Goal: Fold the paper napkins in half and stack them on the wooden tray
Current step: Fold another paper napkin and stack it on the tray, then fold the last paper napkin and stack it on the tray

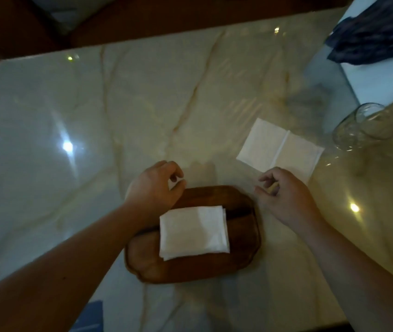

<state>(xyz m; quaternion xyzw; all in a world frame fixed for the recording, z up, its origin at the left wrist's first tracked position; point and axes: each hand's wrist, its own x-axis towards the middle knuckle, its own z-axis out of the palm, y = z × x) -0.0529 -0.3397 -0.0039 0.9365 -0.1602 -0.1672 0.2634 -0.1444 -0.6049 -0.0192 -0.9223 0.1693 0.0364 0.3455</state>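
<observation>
A small stack of folded white paper napkins (194, 232) lies on the dark brown, scallop-edged wooden tray (238, 257), near the front edge of the glossy cream marble table (118, 116). Another white napkin (279, 147) lies unfolded and flat on the table, right of the tray and beyond it, its centre crease showing. The left hand (154, 188) hovers over the tray's far left corner, fingers loosely curled, gripping nothing. The right hand (284, 195) hangs just beside the open napkin's near edge, fingers half-curled and empty. A clear glass jar (363, 127) lies on its side further right.
</observation>
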